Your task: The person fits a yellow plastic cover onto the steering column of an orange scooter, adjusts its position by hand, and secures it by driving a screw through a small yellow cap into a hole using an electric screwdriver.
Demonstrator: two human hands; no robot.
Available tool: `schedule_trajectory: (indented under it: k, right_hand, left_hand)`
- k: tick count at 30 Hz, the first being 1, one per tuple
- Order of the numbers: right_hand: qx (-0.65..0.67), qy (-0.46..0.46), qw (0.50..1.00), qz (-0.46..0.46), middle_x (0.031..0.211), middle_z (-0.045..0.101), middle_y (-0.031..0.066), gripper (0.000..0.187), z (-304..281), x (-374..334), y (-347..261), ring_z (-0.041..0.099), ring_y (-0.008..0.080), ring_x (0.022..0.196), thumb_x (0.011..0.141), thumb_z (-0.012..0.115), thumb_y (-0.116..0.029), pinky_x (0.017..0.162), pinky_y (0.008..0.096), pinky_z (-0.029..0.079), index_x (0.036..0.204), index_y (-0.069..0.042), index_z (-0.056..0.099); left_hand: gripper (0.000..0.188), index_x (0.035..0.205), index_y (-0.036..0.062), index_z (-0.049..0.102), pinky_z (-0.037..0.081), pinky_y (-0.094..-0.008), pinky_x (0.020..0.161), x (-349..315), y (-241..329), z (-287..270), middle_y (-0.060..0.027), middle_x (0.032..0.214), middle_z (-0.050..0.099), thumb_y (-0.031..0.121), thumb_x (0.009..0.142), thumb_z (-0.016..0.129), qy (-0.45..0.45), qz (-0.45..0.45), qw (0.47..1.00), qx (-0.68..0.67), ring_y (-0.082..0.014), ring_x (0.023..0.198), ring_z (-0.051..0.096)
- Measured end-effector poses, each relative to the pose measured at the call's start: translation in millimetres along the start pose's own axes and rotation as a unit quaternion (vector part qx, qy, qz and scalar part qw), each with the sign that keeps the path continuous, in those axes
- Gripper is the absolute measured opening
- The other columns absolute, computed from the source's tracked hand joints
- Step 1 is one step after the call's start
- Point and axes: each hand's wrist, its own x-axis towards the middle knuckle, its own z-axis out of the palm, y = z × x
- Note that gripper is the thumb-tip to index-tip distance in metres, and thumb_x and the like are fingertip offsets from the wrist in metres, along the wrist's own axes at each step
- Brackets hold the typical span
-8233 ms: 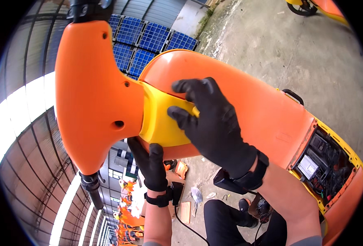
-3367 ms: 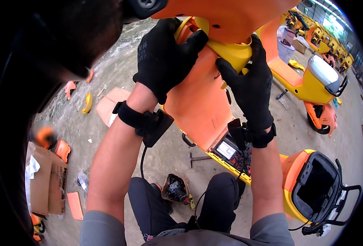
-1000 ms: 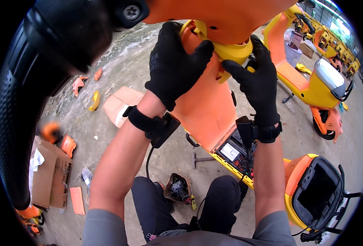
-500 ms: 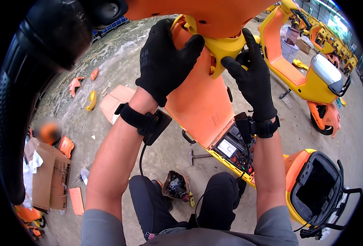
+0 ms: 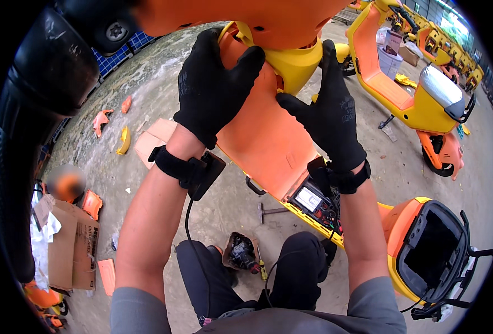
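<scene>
A yellow plastic panel sits under the orange front body of a scooter, above its orange inner panel and footboard. My left hand, in a black glove, curls round the left side of this part, its thumb pointing right across it. Also gloved in black, my right hand is at the yellow panel's right side, fingers reaching up along the edge and thumb near its lower end. The fingertips of both hands are partly hidden. Behind the footboard, an uncovered bay shows wiring.
A black handlebar grip is close at upper left. A hammer and a small box of tools lie near my knees. At left stand a cardboard box and loose panels; another scooter is at right.
My right hand has shifted left and slightly down, its thumb further left along the panel. The yellow panel's lower tip sits differently against the orange body. The view has also shifted slightly.
</scene>
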Motion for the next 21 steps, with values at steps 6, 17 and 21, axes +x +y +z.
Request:
schedule_trajectory:
  k: [6,17,21]
  right_hand:
    - [0.057,0.034,0.998,-0.018,0.143,0.06,0.0191,0.115,10,0,7,0.066,0.025,0.118,0.071,0.095,-0.03,0.082,0.0336,0.055,0.16,-0.003,0.028]
    - [0.138,0.028,0.988,0.061,0.136,0.065,0.0165,0.114,14,-2,0,0.063,0.0119,0.07,0.071,0.095,-0.03,0.065,0.0269,0.052,0.16,-0.003,0.03]
    - [0.089,0.048,0.995,0.019,0.136,0.065,0.0154,0.11,13,2,-1,0.064,0.0118,0.072,0.072,0.095,-0.028,0.065,0.0262,0.052,0.159,-0.003,0.033]
  left_hand:
    - [0.046,0.112,0.0004,0.063,0.056,-0.0444,0.08,-2,3,2,-0.0207,0.097,0.072,0.032,0.084,0.08,0.016,0.016,1.0,-0.004,-0.0398,0.092,0.071]
    - [0.043,0.113,0.0001,0.063,0.056,-0.0442,0.078,-3,6,2,-0.0213,0.096,0.072,0.029,0.085,0.078,0.021,0.016,0.999,0.03,-0.0405,0.09,0.071]
    - [0.043,0.114,0.0006,0.062,0.056,-0.0444,0.079,-4,5,2,-0.0207,0.095,0.072,0.028,0.086,0.078,0.023,0.009,0.999,0.031,-0.0411,0.091,0.071]
